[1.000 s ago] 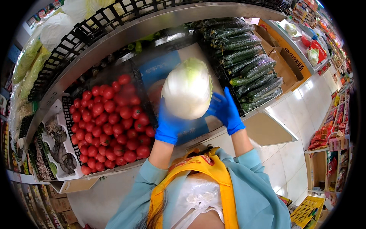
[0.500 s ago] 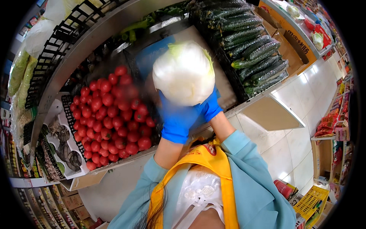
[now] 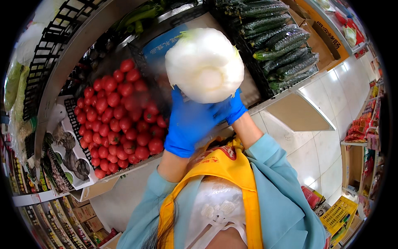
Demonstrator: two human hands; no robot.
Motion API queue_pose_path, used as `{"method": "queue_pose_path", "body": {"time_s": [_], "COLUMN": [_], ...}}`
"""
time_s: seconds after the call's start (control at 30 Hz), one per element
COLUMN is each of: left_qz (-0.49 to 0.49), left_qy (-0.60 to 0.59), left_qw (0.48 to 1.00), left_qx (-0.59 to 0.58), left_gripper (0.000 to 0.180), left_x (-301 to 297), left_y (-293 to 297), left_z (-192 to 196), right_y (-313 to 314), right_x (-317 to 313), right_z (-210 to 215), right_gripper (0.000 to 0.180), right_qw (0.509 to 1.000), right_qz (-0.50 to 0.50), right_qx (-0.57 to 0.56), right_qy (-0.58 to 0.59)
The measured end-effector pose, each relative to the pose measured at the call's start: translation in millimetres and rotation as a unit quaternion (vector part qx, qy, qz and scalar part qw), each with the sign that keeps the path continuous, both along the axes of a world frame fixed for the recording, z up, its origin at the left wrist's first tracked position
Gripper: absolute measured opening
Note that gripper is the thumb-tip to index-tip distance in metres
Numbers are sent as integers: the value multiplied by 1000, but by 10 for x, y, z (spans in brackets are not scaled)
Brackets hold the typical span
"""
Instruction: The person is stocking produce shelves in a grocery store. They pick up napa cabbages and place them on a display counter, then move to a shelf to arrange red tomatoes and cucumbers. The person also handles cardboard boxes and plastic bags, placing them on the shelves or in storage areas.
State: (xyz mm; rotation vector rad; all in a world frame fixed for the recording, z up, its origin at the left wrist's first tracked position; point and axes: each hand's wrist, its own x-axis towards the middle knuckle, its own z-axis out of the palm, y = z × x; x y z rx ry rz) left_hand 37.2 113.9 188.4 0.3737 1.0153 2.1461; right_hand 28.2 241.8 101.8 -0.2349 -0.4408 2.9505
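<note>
In both my blue-gloved hands I hold up a big, pale Chinese cabbage (image 3: 205, 62), its round cut base turned toward me and a little green leaf at its edges. My left hand (image 3: 188, 122) supports it from below and on the left, with its fingers partly hidden and blurred. My right hand (image 3: 232, 110) grips the underside at the right; most of its fingers are behind the head. Under the cabbage is a crate lined with cardboard (image 3: 251, 89), a blue printed patch (image 3: 159, 47) showing at its left.
Red tomatoes (image 3: 118, 120) fill a crate at the left, beside a white foam tray (image 3: 85, 182) of dark grey mushrooms. Wrapped cucumbers (image 3: 286, 45) lie in a black crate at the right. Green peppers (image 3: 139, 18) are behind. A yellow basket (image 3: 338, 213) stands on the right.
The cabbage has tipped so that its cut base shows more fully, and it looks larger and slightly higher. Both hands have turned with it and keep their hold.
</note>
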Motion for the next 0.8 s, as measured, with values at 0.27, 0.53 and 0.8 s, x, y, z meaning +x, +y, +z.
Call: {"method": "queue_pose_path", "body": {"time_s": [0.27, 0.53, 0.8], "left_qz": [-7, 115, -23], "left_qy": [-24, 546, 470], "left_qw": [983, 806, 858], "left_qx": [-182, -197, -208], "left_gripper": [62, 115, 119], "left_x": [-486, -756, -844], "left_y": [-453, -348, -329], "left_z": [-302, -59, 51], "right_y": [144, 188, 85], "right_x": [131, 316, 426], "right_z": [-84, 100, 310], "right_gripper": [59, 63, 79], "right_qw": [947, 949, 944], "right_qz": [-41, 10, 56], "right_qx": [211, 235, 318], "right_qy": [239, 208, 72]}}
